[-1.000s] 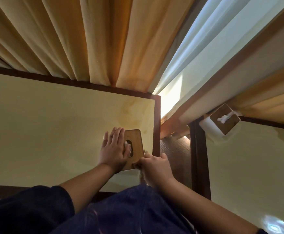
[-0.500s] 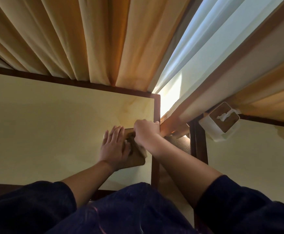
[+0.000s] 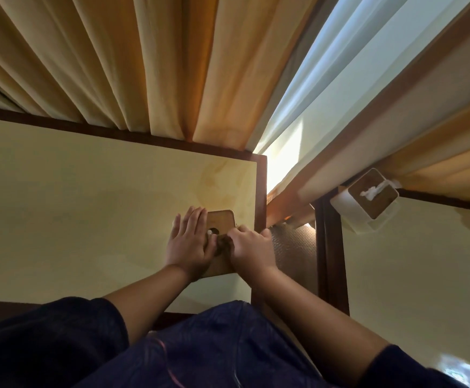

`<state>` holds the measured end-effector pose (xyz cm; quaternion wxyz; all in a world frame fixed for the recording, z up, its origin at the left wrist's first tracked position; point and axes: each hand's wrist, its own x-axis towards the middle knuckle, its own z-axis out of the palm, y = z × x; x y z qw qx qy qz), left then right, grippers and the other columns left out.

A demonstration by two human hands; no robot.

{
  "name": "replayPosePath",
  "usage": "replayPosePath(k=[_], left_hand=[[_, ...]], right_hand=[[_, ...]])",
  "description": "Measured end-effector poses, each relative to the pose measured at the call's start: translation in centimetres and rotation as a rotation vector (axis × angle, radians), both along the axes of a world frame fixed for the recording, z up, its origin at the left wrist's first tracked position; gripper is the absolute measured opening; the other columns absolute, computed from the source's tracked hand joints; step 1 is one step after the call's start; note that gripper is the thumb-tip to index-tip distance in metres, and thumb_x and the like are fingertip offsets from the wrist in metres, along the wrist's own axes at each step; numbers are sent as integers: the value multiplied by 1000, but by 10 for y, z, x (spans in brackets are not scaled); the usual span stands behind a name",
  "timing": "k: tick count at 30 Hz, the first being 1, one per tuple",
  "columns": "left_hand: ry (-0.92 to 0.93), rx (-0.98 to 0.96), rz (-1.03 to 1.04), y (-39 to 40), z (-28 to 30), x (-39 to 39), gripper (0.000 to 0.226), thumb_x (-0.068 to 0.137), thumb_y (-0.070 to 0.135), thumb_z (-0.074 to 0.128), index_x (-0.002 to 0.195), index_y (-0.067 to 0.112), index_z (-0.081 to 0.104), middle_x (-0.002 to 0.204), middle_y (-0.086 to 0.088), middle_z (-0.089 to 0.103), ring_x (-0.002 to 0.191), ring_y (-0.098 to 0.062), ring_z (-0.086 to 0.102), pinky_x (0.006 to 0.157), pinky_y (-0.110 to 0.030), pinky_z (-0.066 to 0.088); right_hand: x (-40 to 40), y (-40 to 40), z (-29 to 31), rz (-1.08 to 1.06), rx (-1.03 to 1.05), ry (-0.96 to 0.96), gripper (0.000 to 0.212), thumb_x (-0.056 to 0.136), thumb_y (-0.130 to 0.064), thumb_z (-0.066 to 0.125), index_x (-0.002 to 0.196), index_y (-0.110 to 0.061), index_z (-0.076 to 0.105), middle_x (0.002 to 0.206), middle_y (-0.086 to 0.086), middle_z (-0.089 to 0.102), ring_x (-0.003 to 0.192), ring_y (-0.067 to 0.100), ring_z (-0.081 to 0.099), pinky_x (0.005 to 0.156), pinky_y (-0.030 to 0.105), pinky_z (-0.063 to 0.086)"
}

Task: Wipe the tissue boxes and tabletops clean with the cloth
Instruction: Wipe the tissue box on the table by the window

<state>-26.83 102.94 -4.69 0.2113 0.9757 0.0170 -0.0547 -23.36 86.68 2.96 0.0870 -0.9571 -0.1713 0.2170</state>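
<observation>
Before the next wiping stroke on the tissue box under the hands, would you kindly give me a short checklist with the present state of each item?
1. Left hand flat on the wooden-lidded tissue box, steadying it: ok.
2. Right hand curled on a dark cloth at the lid: ok.
3. Box fully on the cream tabletop with dark wooden edge: ok.
4. Lid wiped clean: cannot tell.
5. Second white tissue box with wooden lid on the neighbouring table wiped: cannot tell.

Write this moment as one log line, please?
step: wiping tissue box lid | left hand: flat on box, steadying | right hand: curled round dark cloth | second tissue box: untouched, neighbouring table
</observation>
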Motion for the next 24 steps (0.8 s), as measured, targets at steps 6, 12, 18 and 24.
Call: replayPosePath(k=[6, 12, 18, 24], left_hand=[[-1, 4, -14, 1, 1, -1, 73, 103, 51, 16, 164, 10, 18, 170, -9, 23, 160, -23, 7, 130, -46, 1], [22, 47, -129, 7, 4, 7, 78, 101, 57, 13, 164, 10, 18, 171, -10, 22, 161, -24, 7, 131, -47, 1], [-20, 145, -744, 55, 6, 47, 76, 103, 67, 16, 165, 25, 20, 171, 3, 16, 159, -19, 4, 129, -44, -2], [-5, -35, -318, 37, 20, 22, 92, 94, 79, 19, 164, 20, 22, 171, -5, 25, 160, -22, 11, 130, -48, 8]], right_hand=[[-16, -13, 7, 204, -124, 82, 11, 101, -31, 67, 108, -23, 69, 108, -2, 68, 101, 21, 64, 106, 50, 37], [-16, -22, 8, 321, -63, 96, 19, 103, -29, 62, 121, -22, 64, 113, 0, 65, 97, 22, 62, 88, 42, 36], [-17, -36, 14, 191, 81, 51, 13, 108, -24, 52, 118, -21, 59, 112, -1, 61, 91, 22, 63, 88, 39, 48], [-18, -23, 7, 141, 73, -52, 24, 104, -21, 57, 127, -17, 58, 119, -2, 59, 86, 20, 56, 82, 33, 47]])
